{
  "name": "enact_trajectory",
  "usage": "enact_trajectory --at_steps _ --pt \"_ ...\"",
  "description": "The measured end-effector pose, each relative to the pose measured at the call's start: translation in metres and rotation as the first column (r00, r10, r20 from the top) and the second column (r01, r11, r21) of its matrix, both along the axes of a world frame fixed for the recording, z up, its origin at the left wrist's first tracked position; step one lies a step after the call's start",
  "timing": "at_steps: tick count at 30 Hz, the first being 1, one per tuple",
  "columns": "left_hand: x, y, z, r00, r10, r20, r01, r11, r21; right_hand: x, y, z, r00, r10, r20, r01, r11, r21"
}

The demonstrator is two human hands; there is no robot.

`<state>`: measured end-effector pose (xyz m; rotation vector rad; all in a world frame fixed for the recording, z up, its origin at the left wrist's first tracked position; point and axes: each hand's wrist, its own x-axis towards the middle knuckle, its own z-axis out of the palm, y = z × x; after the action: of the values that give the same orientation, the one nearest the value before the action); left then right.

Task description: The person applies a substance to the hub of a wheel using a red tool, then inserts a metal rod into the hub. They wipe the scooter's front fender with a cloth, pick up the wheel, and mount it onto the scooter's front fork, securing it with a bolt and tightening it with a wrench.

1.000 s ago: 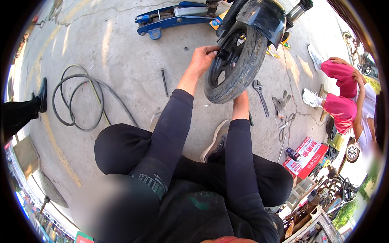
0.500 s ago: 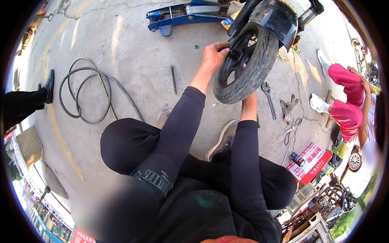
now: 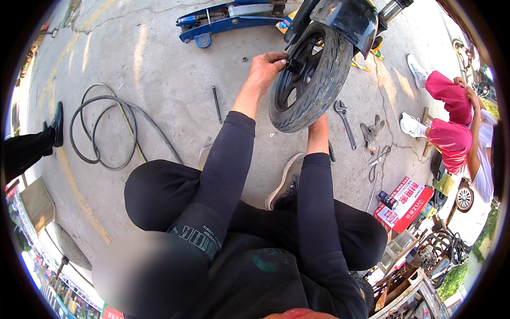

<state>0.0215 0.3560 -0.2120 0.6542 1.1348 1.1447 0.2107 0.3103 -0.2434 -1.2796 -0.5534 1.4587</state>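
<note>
A black spoked wheel with a worn tyre (image 3: 319, 85) stands tilted under a glossy black mudguard (image 3: 348, 18). At the left side of its hub, my left hand (image 3: 265, 69) is closed, thumb and fingers pinched beside the black fork leg (image 3: 298, 27); what they pinch is too small to tell. My right hand (image 3: 319, 123) reaches up behind the tyre's lower right side. Its fingers are mostly hidden by the wheel, with a bit of skin showing between the spokes. A long bolt (image 3: 217, 105) lies on the concrete, and a small nut (image 3: 245, 59) lies nearer the wheel.
A blue floor jack (image 3: 231, 24) lies beyond the wheel. To the right are an adjustable wrench (image 3: 346, 123), a grey glove (image 3: 372, 133), scissors (image 3: 378, 161) and a red-and-white box (image 3: 406, 204). A coiled hose (image 3: 95, 101) lies left. A person in pink trousers (image 3: 451, 135) sits at right.
The whole view has shifted a little, so the scene sits further left. Both hands stay at the wheel, the left at its hub and the right behind the tyre.
</note>
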Motion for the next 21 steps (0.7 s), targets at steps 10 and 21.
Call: enact_trajectory --at_steps 10,21 --pt "-0.002 -0.001 0.006 1.0 -0.018 0.018 0.018 1.0 0.009 0.008 0.0 -0.015 0.999 0.018 0.027 -0.018 1.0 0.002" --pt "-0.007 -0.001 0.008 0.998 -0.055 -0.039 0.054 0.998 -0.009 -0.011 -0.004 0.019 1.0 0.026 -0.01 -0.026 0.999 0.027"
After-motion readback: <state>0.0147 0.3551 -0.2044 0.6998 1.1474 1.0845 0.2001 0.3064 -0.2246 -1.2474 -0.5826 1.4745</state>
